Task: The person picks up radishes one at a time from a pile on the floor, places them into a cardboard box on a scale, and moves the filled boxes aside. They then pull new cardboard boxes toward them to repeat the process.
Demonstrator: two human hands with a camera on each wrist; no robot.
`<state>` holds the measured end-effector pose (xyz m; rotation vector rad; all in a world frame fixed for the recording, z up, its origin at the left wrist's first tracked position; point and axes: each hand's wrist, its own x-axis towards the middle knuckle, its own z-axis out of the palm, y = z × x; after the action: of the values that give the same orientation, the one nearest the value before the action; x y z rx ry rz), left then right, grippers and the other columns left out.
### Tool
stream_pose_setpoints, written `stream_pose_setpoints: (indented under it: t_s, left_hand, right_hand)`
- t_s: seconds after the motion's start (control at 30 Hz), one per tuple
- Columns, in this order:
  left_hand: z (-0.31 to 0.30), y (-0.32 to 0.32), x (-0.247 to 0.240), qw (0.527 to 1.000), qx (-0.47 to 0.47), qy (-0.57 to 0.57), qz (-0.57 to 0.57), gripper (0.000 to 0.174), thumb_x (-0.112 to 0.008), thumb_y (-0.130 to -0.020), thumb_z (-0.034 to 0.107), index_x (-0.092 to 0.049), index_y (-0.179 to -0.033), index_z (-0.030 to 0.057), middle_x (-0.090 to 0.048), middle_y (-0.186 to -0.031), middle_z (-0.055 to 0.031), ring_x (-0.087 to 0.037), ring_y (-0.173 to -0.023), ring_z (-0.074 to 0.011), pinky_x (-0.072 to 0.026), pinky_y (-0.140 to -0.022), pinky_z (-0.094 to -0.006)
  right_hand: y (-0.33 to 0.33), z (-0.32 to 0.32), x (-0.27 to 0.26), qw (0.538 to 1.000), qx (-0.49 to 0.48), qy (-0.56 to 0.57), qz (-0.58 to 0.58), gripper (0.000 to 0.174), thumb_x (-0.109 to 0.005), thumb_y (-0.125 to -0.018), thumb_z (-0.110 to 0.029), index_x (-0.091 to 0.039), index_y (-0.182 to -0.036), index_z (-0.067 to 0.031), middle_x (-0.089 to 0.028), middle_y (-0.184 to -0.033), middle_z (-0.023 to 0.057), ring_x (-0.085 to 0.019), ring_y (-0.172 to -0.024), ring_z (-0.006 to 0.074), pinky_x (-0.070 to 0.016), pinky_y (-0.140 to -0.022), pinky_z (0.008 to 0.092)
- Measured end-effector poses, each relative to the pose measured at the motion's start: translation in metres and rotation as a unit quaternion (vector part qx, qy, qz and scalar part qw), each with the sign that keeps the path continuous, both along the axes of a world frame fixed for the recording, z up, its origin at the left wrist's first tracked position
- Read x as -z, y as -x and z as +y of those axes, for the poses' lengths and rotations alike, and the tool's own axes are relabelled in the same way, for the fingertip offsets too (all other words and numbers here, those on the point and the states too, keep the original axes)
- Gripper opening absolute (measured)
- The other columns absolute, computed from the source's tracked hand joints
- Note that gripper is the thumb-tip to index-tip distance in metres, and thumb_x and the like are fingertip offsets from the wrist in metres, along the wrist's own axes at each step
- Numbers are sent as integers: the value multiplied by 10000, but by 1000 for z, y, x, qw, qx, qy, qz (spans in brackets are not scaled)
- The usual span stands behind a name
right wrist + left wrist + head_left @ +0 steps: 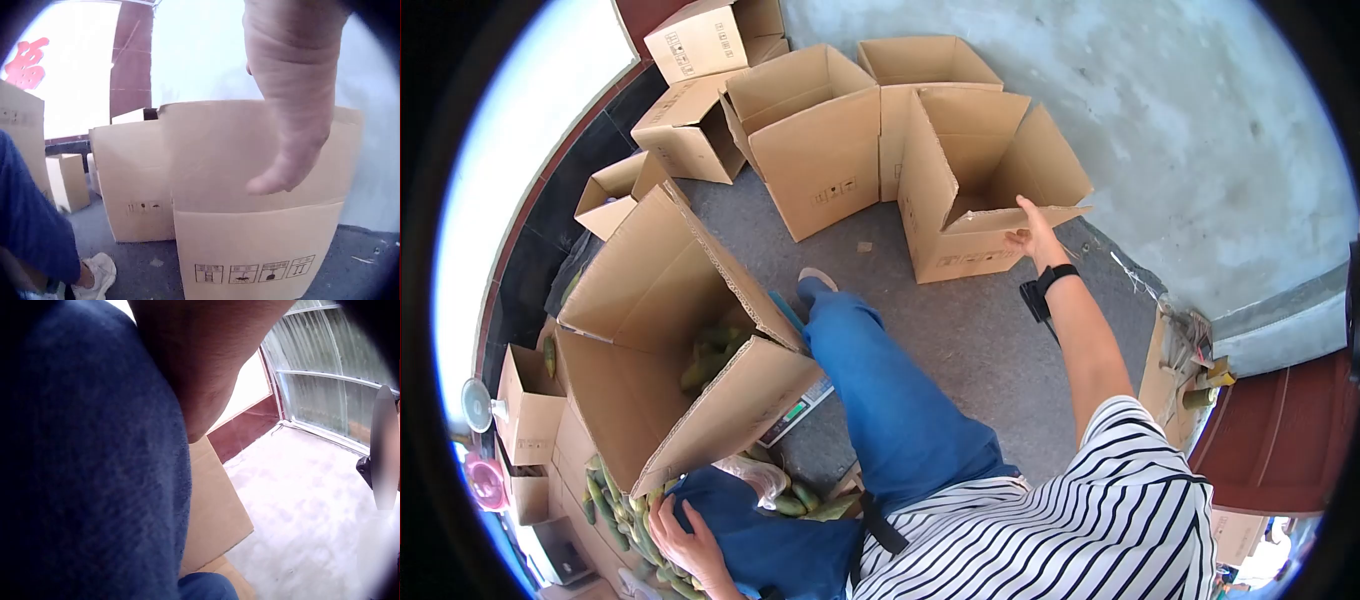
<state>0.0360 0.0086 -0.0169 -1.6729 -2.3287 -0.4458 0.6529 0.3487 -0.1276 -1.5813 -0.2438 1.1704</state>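
Observation:
My right hand (1030,238) reaches out at the near side of an open cardboard box (970,255) by the wall. Its thumb overlaps the box's near flap in the head view, and its fingers are spread loosely. In the right wrist view the thumb (281,178) hangs in front of the printed box, with the other fingers hidden. My left hand (690,540) rests on the left knee of the blue trousers (106,456), fingers relaxed. Near that knee, a large open carton (645,300) holds several green cucumbers (715,355) and stands on a scale (795,412).
More open cartons (815,150) stand along the wall and at the far left. Loose cucumbers (615,515) lie beside the left leg. A small fan (478,405) and a pink basin (485,482) sit at the left edge. Grey floor (960,350) lies between the cartons and the person.

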Motion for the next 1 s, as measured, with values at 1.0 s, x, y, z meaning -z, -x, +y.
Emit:
stream_pose_setpoints:
  t_s: [1.0]
  left_hand:
    - [4,-6,-8,1000,-6,-1,11,222,-616,-829,115,-602,-1028,16,-593,-1108,-149,-536,-1040,-348,-385,-948,-439]
  right_hand:
    - [-27,-43,70,982,-68,-173,25,346,-644,-818,-263,-509,-1056,-51,-533,-1068,101,-556,-1016,281,-461,-940,443]
